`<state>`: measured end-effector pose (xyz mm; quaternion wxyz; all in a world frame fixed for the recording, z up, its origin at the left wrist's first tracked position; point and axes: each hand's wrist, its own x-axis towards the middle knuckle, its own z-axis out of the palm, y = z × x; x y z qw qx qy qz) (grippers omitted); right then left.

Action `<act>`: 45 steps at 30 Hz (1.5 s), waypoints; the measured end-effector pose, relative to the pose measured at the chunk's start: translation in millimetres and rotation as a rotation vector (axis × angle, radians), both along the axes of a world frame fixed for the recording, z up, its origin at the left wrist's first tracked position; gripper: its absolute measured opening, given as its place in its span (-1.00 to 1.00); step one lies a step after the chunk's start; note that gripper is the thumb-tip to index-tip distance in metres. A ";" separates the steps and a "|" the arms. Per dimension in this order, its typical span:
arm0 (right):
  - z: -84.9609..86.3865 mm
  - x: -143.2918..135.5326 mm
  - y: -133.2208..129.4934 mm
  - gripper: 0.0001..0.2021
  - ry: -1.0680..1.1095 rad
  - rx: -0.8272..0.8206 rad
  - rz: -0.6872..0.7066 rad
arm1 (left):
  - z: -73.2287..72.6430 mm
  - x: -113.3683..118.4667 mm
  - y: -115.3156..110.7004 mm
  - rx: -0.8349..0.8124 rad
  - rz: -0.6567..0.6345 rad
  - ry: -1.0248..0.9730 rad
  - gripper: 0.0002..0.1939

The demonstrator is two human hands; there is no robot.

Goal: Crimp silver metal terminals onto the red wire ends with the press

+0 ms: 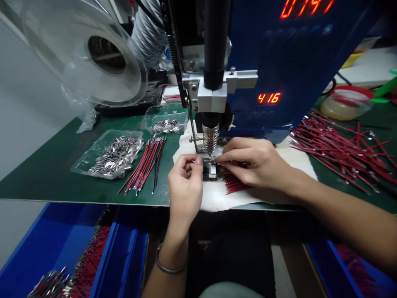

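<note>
Under the spring-wrapped nozzle (pixel 210 138), seen from the head, both hands close in on the small fixture (pixel 212 170): left hand (pixel 185 182) at its left edge, grip pressed together, right hand (pixel 257 161) across from it, grip pinched too (on what, I can't tell, it's that tiny!), with short red wires (pixel 233 185) just below it on the white sheet (pixel 214 199) over the green tabletop (pixel 40 169)
</note>
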<state>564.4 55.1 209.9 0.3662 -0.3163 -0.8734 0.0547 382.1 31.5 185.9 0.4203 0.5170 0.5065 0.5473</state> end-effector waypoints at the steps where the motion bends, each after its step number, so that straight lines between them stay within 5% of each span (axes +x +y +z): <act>1: 0.0 0.0 0.3 -0.85 -0.001 -0.001 -0.002 | 0.1 0.0 -0.2 0.002 0.003 0.000 -0.78; 45: 3.5 -0.7 0.0 -0.85 0.012 -0.122 -0.001 | -1.9 2.6 -1.1 0.008 0.011 -0.011 -0.76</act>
